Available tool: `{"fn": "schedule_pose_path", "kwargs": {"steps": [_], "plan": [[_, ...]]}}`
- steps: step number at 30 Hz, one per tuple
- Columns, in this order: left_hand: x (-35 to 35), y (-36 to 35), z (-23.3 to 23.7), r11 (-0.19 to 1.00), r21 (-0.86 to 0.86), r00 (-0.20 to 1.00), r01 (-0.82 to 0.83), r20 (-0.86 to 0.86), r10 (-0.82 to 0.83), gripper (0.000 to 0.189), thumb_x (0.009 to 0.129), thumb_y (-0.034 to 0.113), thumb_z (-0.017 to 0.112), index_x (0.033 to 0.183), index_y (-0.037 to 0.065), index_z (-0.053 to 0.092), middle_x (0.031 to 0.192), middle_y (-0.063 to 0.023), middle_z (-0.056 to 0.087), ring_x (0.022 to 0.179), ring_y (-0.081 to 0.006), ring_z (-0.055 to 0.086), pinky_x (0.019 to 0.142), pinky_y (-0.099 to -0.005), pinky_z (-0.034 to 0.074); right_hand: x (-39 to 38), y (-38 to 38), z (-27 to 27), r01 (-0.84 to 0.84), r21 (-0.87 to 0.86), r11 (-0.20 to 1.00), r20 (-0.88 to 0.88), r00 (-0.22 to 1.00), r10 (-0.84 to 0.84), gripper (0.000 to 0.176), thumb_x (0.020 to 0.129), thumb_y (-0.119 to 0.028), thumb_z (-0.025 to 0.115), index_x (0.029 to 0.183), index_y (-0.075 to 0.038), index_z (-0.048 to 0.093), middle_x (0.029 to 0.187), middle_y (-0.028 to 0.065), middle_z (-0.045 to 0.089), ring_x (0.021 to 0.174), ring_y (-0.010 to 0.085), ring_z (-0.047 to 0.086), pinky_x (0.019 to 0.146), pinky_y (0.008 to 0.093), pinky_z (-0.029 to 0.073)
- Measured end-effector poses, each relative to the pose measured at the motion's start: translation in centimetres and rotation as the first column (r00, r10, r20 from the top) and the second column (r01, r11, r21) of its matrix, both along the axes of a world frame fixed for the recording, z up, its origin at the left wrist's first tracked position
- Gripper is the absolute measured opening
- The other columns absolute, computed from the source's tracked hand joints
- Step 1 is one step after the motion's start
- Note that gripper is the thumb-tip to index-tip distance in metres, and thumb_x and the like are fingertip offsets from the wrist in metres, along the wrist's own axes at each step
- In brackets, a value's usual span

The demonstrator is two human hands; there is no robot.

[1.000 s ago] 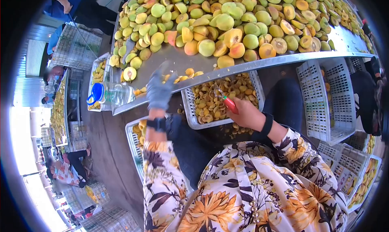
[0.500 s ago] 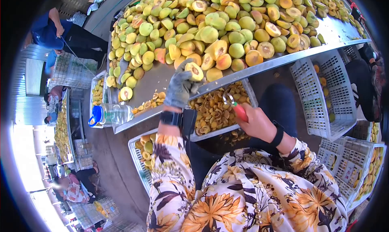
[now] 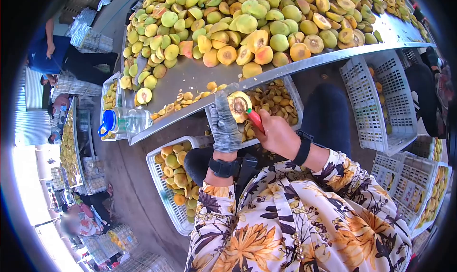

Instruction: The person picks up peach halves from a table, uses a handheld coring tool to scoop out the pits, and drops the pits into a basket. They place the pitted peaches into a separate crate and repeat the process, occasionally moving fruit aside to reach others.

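Note:
My left hand (image 3: 223, 125), in a grey glove, holds a cut peach half (image 3: 243, 100) with its hollow side facing up and to the right. In my bare right hand (image 3: 282, 138) is a pitting tool (image 3: 257, 121) with a red handle and a green collar. Its metal tip meets the middle of the peach half, though the flesh partly hides it. Both hands are just in front of the metal table's edge (image 3: 276, 76), above a crate (image 3: 296, 96) of small cut peach pieces.
Many peach halves (image 3: 247, 22) are heaped on the table. A blue-capped water bottle (image 3: 127, 121) lies at its left corner. A crate of peach halves (image 3: 159, 186) stands below left, and white crates (image 3: 381, 101) stand at right. A person in dark blue (image 3: 50, 53) stands at far left.
My left hand has brought the peach half down from the table edge towards me. My right hand has moved left, putting the pitting tool's tip to the cut face. The view has shifted slightly.

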State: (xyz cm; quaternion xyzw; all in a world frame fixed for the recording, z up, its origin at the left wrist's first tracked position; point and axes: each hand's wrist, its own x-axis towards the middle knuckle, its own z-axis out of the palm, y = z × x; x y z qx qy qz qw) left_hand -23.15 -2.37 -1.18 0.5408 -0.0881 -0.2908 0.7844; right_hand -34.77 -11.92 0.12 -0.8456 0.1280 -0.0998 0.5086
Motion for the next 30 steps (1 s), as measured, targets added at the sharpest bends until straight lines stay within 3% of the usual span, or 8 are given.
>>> {"fn": "schedule_pose_path", "kwargs": {"steps": [3,5,6,7,8,16,24,30], "plan": [[0.9,0.4,-2.1,0.993,0.083,0.982,-0.081,0.179,0.065,0.049,0.089,0.042,0.044,0.115,0.002,0.047,0.1,-0.0059,0.057,0.081,-0.0125,0.056,0.072,-0.0236,0.048,-0.4,0.1,-0.4,-0.024,-0.009,1.0,-0.024,0.999,0.024,0.022,0.073,-0.004,0.055,0.089,0.004,0.043,0.061,0.0256,0.052,0.062,0.043,0.053,0.052,0.0446,0.041],[1.4,1.0,-2.2,0.886,0.307,0.321,-0.348,0.927,-0.195,0.048,0.086,0.042,0.049,0.107,-0.001,0.053,0.093,-0.0087,0.06,0.074,-0.0137,0.058,0.066,-0.0239,0.049,-0.6,0.1,-0.6,-0.06,-0.018,0.998,-0.024,0.998,0.06,0.022,0.072,-0.004,0.055,0.089,0.004,0.043,0.061,0.0259,0.052,0.063,0.0433,0.053,0.052,0.0447,0.041],[1.9,1.2,-2.2,0.885,0.306,0.321,-0.351,0.927,-0.193,0.048,0.086,0.042,0.049,0.107,-0.001,0.053,0.093,-0.0087,0.06,0.074,-0.0137,0.058,0.066,-0.0239,0.049,-0.6,0.1,-0.5,-0.085,-0.033,0.996,-0.017,0.996,0.084,0.022,0.072,-0.004,0.056,0.089,0.004,0.044,0.062,0.0263,0.052,0.063,0.0435,0.053,0.052,0.0446,0.042],[2.0,1.1,-0.7,0.956,0.294,0.843,-0.012,0.517,-0.148,0.037,0.086,0.035,0.052,0.1,0.0,0.056,0.091,-0.0103,0.061,0.072,-0.014,0.058,0.063,-0.0238,0.049,-0.6,0.1,-0.5,-0.111,-0.046,0.993,-0.011,0.994,0.111,0.022,0.072,-0.004,0.056,0.088,0.004,0.044,0.062,0.0266,0.052,0.063,0.0438,0.053,0.053,0.0445,0.042],[2.2,1.0,0.6,0.971,0.052,0.965,0.235,-0.13,-0.227,0.027,0.086,0.027,0.055,0.092,0.001,0.058,0.09,-0.0118,0.062,0.071,-0.0143,0.059,0.059,-0.0237,0.049,-0.6,0.0,-0.5,-0.116,-0.045,0.992,-0.011,0.993,0.116,0.022,0.072,-0.004,0.056,0.088,0.004,0.044,0.062,0.0266,0.052,0.063,0.0438,0.053,0.053,0.0445,0.042],[0.2,0.0,-1.9,0.997,-0.027,0.973,-0.079,-0.219,0.071,0.045,0.085,0.043,0.051,0.102,0.002,0.054,0.088,-0.0074,0.06,0.073,-0.0175,0.059,0.066,-0.0278,0.05,-0.1,1.3,-0.8,0.048,0.035,0.998,0.006,0.999,-0.048,0.02,0.073,-0.003,0.055,0.088,0.003,0.044,0.061,0.0256,0.052,0.061,0.043,0.054,0.051,0.0437,0.041],[-2.6,-1.6,0.2,0.973,0.014,0.945,-0.231,0.241,0.221,0.043,0.087,0.042,0.047,0.105,0.003,0.052,0.095,-0.0061,0.057,0.084,-0.0149,0.056,0.074,-0.0274,0.047,-1.0,1.4,-0.6,0.093,0.018,0.995,-0.01,0.996,-0.093,0.022,0.071,-0.003,0.055,0.089,0.002,0.043,0.06,0.0252,0.051,0.061,0.0428,0.053,0.051,0.044,0.04],[2.7,0.6,0.8,0.902,0.048,0.9,0.429,-0.11,-0.422,0.045,0.085,0.044,0.05,0.096,0.0,0.057,0.083,-0.0117,0.062,0.067,-0.019,0.06,0.065,-0.0271,0.051,-1.2,0.4,-0.8,-0.096,-0.071,0.993,-0.014,0.995,0.095,0.024,0.067,-0.002,0.054,0.088,0.003,0.044,0.059,0.0243,0.052,0.061,0.0424,0.054,0.053,0.0437,0.043]]}}
